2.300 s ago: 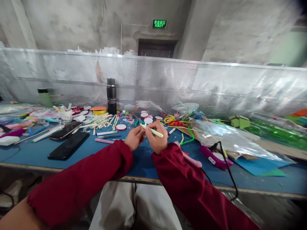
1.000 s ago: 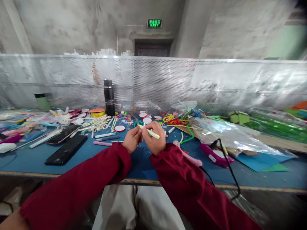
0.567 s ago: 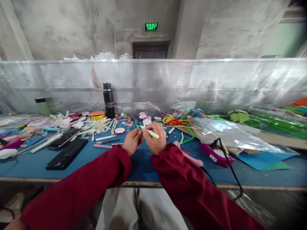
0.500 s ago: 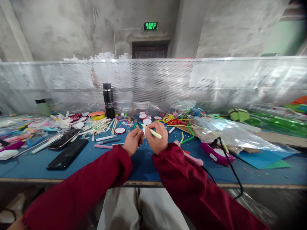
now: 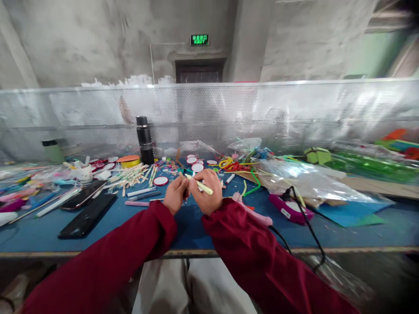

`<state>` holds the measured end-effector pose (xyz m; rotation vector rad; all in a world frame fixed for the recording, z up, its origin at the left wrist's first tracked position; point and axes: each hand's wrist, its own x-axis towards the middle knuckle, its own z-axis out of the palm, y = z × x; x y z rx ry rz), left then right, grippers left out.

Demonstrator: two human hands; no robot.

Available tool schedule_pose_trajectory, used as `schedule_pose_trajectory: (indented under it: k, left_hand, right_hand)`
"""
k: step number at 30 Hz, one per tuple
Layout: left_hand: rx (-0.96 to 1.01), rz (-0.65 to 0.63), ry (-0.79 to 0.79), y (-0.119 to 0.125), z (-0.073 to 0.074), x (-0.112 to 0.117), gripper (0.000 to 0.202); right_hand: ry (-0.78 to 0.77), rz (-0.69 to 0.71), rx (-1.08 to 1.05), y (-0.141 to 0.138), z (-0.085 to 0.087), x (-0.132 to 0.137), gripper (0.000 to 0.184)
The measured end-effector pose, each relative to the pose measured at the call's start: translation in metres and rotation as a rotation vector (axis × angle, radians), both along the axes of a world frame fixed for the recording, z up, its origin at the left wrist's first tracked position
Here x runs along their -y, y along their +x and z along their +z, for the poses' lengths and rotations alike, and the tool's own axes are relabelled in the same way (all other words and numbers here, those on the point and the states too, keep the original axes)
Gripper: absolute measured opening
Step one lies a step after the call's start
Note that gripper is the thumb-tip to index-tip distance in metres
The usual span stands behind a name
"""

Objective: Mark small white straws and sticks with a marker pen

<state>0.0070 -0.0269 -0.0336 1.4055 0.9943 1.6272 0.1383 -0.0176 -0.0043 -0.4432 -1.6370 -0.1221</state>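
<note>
My right hand (image 5: 209,198) is closed around a pale yellow marker (image 5: 204,187), held slanted like a pen with its tip toward the left. Close beside it, my left hand (image 5: 176,195) is pinched shut. A small brownish tip shows above its fingers, but what it belongs to is too hidden to name. Both hands are just above the blue table (image 5: 191,231), nearly touching. Beyond them lie round white discs with red rims, one disc (image 5: 160,181) near the left hand. A white pen (image 5: 141,191) and a pink stick (image 5: 137,203) lie left of the hands.
Two dark phones (image 5: 88,216) lie at left, near wooden sticks (image 5: 131,176) and a white cup (image 5: 84,173). A black bottle (image 5: 144,141) stands behind. At right are a pink glue gun (image 5: 253,212), a purple box (image 5: 284,207) with a black cord, and clear plastic (image 5: 310,176).
The view has shifted slightly, so everything sits a little further left. The marker has tilted and moved closer to the left hand's fingers. Both hands keep their grip.
</note>
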Motion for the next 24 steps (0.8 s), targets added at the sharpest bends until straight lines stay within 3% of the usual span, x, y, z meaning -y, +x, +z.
schedule_pose_trajectory:
  k: [9,15,20,24]
  left_hand:
    - [-0.022,-0.032,0.014,0.0031,0.0008,0.0019,0.063]
    - [-0.008,-0.017,0.008,0.0027,0.002,0.0031,0.058]
    - [0.015,-0.025,-0.003,0.0029,0.0014,0.0031,0.057]
    - [0.0,-0.037,0.008,0.0037,0.0016,0.0036,0.056]
  right_hand:
    - [-0.042,0.026,0.047,-0.002,0.0,-0.0009,0.014]
    - [-0.039,-0.063,0.018,0.0017,-0.0007,-0.0073,0.016]
    - [-0.006,0.027,0.052,-0.0015,-0.0004,-0.0006,0.015]
    - [-0.027,0.004,0.057,-0.0012,-0.0005,-0.0026,0.015]
